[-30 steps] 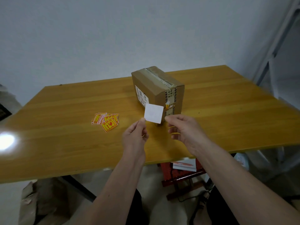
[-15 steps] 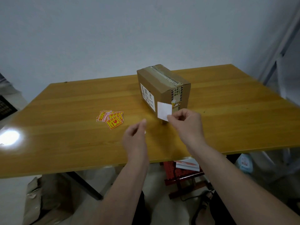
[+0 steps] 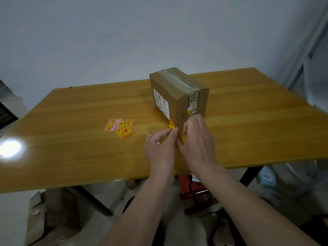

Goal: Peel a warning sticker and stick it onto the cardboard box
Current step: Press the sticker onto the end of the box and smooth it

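The taped cardboard box (image 3: 179, 96) stands on the wooden table (image 3: 71, 148). A yellow and red warning sticker (image 3: 171, 124) lies against the lower near corner of the box's left face. My left hand (image 3: 160, 150) pinches its lower edge with thumb and forefinger. A white scrap of paper (image 3: 147, 134) peeks out beside that hand. My right hand (image 3: 197, 142) is curled at the same box corner, its fingertips on the sticker's right side. The hand hides most of the sticker.
A small pile of spare warning stickers (image 3: 121, 127) lies on the table left of the box. A bright light reflection (image 3: 10, 148) sits near the left edge. Under the table are a red stool (image 3: 190, 187), bags and a crumpled sack.
Both hands moved forward to the box's lower corner. The sticker, held up white side toward me by the right hand before, now shows its yellow face against the box.
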The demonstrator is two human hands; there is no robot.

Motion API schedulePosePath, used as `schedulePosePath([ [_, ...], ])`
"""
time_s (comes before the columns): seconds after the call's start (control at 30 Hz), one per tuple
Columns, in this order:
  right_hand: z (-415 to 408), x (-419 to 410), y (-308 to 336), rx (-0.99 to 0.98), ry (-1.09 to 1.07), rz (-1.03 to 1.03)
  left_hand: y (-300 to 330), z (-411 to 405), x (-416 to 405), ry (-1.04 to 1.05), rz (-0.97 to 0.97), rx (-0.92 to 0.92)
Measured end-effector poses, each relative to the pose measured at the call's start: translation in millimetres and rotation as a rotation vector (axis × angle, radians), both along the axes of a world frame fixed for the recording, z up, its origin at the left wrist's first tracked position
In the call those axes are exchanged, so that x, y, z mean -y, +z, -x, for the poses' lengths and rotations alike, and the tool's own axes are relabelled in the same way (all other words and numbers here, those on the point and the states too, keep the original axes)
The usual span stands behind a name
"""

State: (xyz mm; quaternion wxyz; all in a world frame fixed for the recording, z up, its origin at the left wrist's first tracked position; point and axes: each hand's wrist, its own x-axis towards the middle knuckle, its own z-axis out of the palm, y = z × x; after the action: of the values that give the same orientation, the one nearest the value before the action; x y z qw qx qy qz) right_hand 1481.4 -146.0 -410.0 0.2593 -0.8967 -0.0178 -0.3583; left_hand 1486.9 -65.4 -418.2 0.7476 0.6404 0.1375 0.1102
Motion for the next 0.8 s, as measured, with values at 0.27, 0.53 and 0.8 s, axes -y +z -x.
schedulePosePath([
  [0.27,6,2,-3,0.143,0.057,0.259,-2,-10,-10,-0.006,-0.150,0.025],
  [0.53,2,16,-3,-0.094,0.033,-0.193,14,-14,-26,-0.203,-0.212,0.007],
  [0.8,-7,17,1,-0.239,0.125,-0.443,15,-12,-26,-0.271,-0.294,0.031],
])
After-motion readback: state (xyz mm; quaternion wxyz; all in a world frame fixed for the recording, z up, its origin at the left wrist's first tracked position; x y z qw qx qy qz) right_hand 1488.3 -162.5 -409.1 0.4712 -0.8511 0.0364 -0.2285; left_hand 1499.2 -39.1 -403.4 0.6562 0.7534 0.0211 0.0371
